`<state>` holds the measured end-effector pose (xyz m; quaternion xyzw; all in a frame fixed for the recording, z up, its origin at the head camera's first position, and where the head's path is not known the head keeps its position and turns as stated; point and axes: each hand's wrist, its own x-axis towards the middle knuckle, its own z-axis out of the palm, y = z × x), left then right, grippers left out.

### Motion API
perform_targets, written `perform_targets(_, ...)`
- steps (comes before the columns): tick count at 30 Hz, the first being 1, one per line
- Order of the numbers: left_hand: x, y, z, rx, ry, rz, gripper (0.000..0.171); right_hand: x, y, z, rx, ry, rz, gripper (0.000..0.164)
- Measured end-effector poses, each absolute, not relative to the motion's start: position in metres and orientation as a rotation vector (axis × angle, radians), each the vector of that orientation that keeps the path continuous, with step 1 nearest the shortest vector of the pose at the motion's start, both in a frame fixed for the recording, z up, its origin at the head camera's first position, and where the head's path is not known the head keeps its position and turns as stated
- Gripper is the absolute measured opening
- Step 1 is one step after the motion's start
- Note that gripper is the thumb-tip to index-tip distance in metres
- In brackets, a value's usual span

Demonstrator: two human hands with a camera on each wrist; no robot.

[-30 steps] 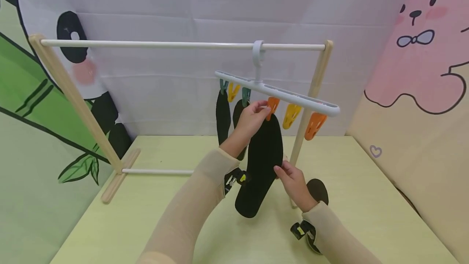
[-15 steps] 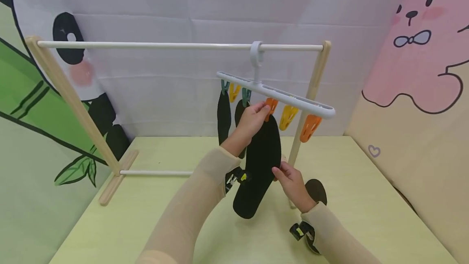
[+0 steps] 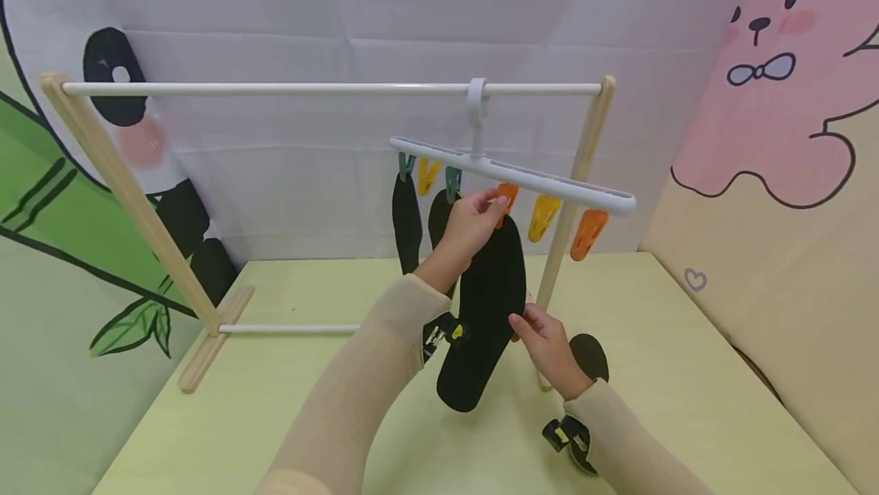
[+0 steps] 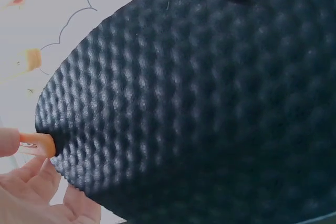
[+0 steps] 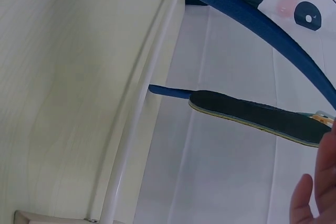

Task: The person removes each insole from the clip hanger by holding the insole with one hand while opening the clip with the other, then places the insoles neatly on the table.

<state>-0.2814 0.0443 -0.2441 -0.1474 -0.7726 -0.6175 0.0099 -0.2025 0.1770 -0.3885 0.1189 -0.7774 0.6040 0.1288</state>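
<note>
My left hand (image 3: 463, 232) pinches an orange clothespin (image 3: 509, 191) on the hanger (image 3: 549, 188). Below it hangs a black shoe insole (image 3: 491, 289), whose rounded end meets the clothespin's tip in the left wrist view. That view shows the insole's dimpled face (image 4: 136, 93). My right hand (image 3: 549, 346) holds the insole's right edge between thumb and fingers. Farther left, two more insoles hang from green clothespins, a narrow-looking one (image 3: 407, 220) and another (image 3: 439, 213) partly behind my left hand. In the right wrist view, the nearest insole's blue side (image 5: 252, 19) curves across the top.
The hanger hooks over the white rod (image 3: 275, 89) of a wooden-legged rack (image 3: 130, 197). A yellow clothespin (image 3: 545, 218) and another orange clothespin (image 3: 589, 236) hang at its right. Another dark insole (image 3: 590, 356) lies on the table (image 3: 687, 373), partly behind my right wrist.
The hanger has turned slightly, its left end shifting left and its right end right. The head view has drifted a little. Both hands keep their grips on the clothespin and insole.
</note>
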Motion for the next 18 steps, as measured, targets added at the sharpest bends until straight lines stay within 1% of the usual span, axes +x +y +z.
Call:
perform_targets(8, -0.2849, 0.0453, -0.2439, -0.422, -2.377, -1.92, 0.037, -0.2022, 0.1773, -0.3874, 0.38, -2.252, 1.754, 0.01)
perform_targets(18, -0.2859, 0.0443, -0.2406, -0.394, -2.339, -1.97, 0.039, -0.203, 0.1744, -0.3838, 0.408, -2.211, 1.756, 0.011)
